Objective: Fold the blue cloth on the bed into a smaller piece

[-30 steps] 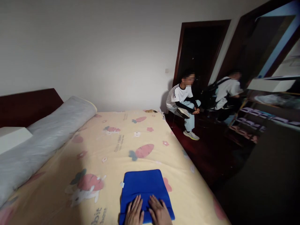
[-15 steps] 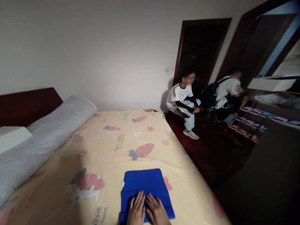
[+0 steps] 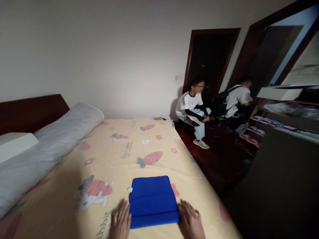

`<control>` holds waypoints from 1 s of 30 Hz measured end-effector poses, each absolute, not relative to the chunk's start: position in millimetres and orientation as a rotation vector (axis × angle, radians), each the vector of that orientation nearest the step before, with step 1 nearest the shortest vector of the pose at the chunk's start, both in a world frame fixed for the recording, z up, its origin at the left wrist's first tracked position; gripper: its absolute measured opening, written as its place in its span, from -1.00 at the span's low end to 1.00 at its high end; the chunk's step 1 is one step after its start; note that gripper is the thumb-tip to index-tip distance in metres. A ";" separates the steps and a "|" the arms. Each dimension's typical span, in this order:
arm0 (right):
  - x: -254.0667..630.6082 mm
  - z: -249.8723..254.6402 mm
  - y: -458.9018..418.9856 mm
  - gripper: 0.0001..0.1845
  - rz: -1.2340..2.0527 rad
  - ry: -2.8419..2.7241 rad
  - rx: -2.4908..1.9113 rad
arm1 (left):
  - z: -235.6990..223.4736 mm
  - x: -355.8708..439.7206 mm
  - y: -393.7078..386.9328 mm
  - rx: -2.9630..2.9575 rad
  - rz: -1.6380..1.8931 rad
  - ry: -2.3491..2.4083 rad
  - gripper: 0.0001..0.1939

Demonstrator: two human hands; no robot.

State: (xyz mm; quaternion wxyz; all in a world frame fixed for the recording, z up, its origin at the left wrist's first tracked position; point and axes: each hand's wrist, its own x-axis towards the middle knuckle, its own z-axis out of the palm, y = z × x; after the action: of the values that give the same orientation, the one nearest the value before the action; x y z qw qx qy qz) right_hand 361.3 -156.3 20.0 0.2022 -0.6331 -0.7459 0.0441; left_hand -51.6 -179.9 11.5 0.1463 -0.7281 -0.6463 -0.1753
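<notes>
A folded blue cloth lies flat on the bed, with a small white tag sticking out at its left edge. Its near side shows a folded band running across. Beside the cloth's left edge rests my left hand, fingers stretched forward. My right hand is at the near right corner, its fingers extended along that edge. Both hands are open and seem to touch the cloth's sides; neither grips it.
The bed sheet has carrot and rabbit prints. A grey rolled bedding piece and a white box lie left, by the dark headboard. Two people sit beyond the bed's far right, near a shoe rack.
My hands have moved apart from the top of the blue cloth to its left and right edges. The camera view has shifted slightly.
</notes>
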 end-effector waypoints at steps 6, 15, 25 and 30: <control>305.1 -0.1 -168.9 -0.52 0.171 -2.326 -1.388 | 12.6 16.9 -186.7 -2.652 -0.073 -1.920 -0.36; 295.3 35.0 -162.1 -0.60 0.221 -2.248 -1.548 | 51.6 12.9 -178.3 -2.627 -0.082 -2.134 -0.36; 301.4 62.0 -185.4 -0.62 0.583 -2.326 -1.558 | 94.8 11.4 -196.1 -2.810 0.067 -2.234 -0.49; 305.9 58.5 -177.9 -0.52 0.698 -2.292 -1.605 | 85.6 -4.1 -192.6 -2.746 0.035 -2.446 -0.58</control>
State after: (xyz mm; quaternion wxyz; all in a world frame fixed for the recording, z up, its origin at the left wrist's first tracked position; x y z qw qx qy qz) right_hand 305.9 -177.9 58.5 0.1286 -0.5519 -0.7882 0.2401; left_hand -4.1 -192.6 85.6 -0.2648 -0.7201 -0.6412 0.0091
